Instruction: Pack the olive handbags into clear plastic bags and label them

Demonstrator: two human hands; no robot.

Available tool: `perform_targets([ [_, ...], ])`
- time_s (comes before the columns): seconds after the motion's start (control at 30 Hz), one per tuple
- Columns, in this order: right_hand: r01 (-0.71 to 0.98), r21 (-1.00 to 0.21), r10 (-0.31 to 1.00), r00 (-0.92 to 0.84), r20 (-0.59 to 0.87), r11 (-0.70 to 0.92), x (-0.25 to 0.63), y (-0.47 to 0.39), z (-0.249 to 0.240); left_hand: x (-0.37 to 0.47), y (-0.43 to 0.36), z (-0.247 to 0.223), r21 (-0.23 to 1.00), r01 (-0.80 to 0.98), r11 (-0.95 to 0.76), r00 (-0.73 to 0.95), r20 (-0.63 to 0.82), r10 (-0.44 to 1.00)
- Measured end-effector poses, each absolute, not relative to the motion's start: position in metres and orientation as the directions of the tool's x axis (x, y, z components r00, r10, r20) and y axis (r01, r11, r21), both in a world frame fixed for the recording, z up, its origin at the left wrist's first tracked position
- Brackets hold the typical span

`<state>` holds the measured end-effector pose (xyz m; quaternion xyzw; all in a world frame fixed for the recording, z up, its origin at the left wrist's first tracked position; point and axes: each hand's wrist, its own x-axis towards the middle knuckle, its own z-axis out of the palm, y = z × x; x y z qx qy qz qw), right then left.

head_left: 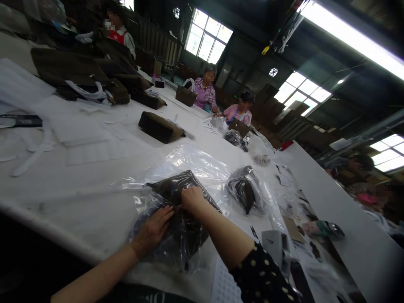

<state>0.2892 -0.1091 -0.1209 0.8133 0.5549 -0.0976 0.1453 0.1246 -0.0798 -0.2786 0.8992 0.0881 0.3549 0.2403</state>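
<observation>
Partly, the dark bag (179, 189) hides under the shiny clear plastic wrap (202, 164), so its shape is hard to make out. It looks black and soft, and it lies on the white desk (78, 185) right in front of the person. The left hand (153, 229) lies flat and spread on the wrap. The right hand (191, 198) is curled, pinching the wrap over the bag. Another wrapped bundle (244, 191) sits near.
</observation>
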Motion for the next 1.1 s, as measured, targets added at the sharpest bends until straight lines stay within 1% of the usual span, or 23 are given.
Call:
perform_targets([
  [0.1,0.873,0.161,0.831,0.488,-0.267,-0.46,0.315,-0.118,-0.11,0.128,-0.079,-0.277,0.456,-0.051,-0.888,0.755,0.6,0.264],
  [0.2,0.825,0.163,0.807,0.563,-0.176,-0.541,0.328,-0.145,-0.098,0.122,-0.076,-0.267,0.451,-0.055,-0.891,0.74,0.617,0.267],
  [0.27,0.815,0.107,0.814,0.578,-0.065,-0.57,0.329,-0.173,-0.1,0.108,-0.069,-0.258,0.484,-0.006,-0.875,0.691,0.635,0.346],
  [0.3,0.813,0.027,0.813,0.58,0.04,-0.581,0.33,-0.19,-0.106,0.099,-0.065,-0.254,0.53,0.044,-0.847,0.653,0.626,0.426],
  [0.33,0.804,-0.093,0.795,0.595,0.121,-0.588,0.332,-0.206,-0.115,0.089,-0.061,-0.251,0.602,0.108,-0.791,0.609,0.589,0.531],
  [0.37,0.752,-0.223,0.735,0.657,0.169,-0.62,0.335,-0.222,-0.126,0.079,-0.057,-0.249,0.693,0.181,-0.698,0.561,0.511,0.652],
  [0.4,0.697,-0.333,0.692,0.705,0.154,-0.636,0.339,-0.236,-0.139,0.07,-0.053,-0.248,0.791,0.249,-0.559,0.518,0.379,0.767],
  [0.43,0.647,-0.421,0.68,0.728,0.09,-0.636,0.343,-0.248,-0.153,0.063,-0.051,-0.247,0.873,0.304,-0.382,0.487,0.202,0.85],
  [0.47,0.588,-0.5,0.675,0.738,0.008,-0.636,0.348,-0.257,-0.165,0.057,-0.049,-0.245,0.921,0.343,-0.183,0.472,-0.001,0.882],
  [0.5,0.533,-0.563,0.679,0.73,-0.07,-0.631,0.352,-0.263,-0.176,0.055,-0.048,-0.243,0.927,0.374,0.02,0.467,-0.208,0.859],
  [0.53,0.481,-0.616,0.682,0.72,-0.127,-0.623,0.356,-0.267,-0.185,0.054,-0.049,-0.238,0.898,0.39,0.203,0.471,-0.384,0.794],
  [0.57,0.431,-0.663,0.676,0.72,-0.158,-0.613,0.36,-0.27,-0.192,0.056,-0.05,-0.232,0.853,0.385,0.352,0.49,-0.512,0.706],
  [0.6,0.381,-0.708,0.665,0.728,-0.166,-0.594,0.365,-0.271,-0.197,0.06,-0.052,-0.225,0.805,0.363,0.469,0.529,-0.592,0.608],
  [0.63,0.336,-0.749,0.65,0.742,-0.163,-0.571,0.37,-0.273,-0.201,0.066,-0.054,-0.215,0.759,0.331,0.56,0.584,-0.631,0.51],
  [0.7,0.27,-0.816,0.653,0.739,-0.165,-0.512,0.383,-0.277,-0.208,0.081,-0.058,-0.193,0.694,0.288,0.66,0.712,-0.616,0.337],
  [0.77,0.201,-0.882,0.698,0.693,-0.18,-0.426,0.396,-0.283,-0.218,0.1,-0.061,-0.171,0.699,0.285,0.656,0.786,-0.562,0.256],
  [0.8,0.171,-0.906,0.704,0.689,-0.171,-0.388,0.402,-0.286,-0.225,0.11,-0.062,-0.159,0.725,0.285,0.627,0.797,-0.542,0.265],
  [0.87,0.143,-0.929,0.664,0.736,-0.131,-0.342,0.41,-0.291,-0.243,0.129,-0.064,-0.135,0.791,0.263,0.552,0.798,-0.5,0.336],
  [0.93,0.179,-0.919,0.61,0.789,-0.079,-0.351,0.412,-0.291,-0.262,0.14,-0.065,-0.109,0.836,0.221,0.502,0.802,-0.449,0.394],
  [0.97,0.208,-0.91,0.614,0.787,-0.062,-0.359,0.41,-0.291,-0.272,0.141,-0.065,-0.096,0.852,0.195,0.487,0.805,-0.422,0.417],
  [1.03,0.322,-0.871,0.674,0.739,-0.015,-0.372,0.405,-0.29,-0.29,0.13,-0.065,-0.072,0.878,0.13,0.461,0.804,-0.365,0.469],
  [1.07,0.418,-0.825,0.705,0.708,0.033,-0.382,0.402,-0.29,-0.299,0.118,-0.065,-0.062,0.89,0.1,0.445,0.792,-0.341,0.506],
  [1.1,0.539,-0.747,0.735,0.671,0.1,-0.39,0.4,-0.29,-0.307,0.103,-0.065,-0.053,0.902,0.072,0.426,0.766,-0.324,0.555],
])
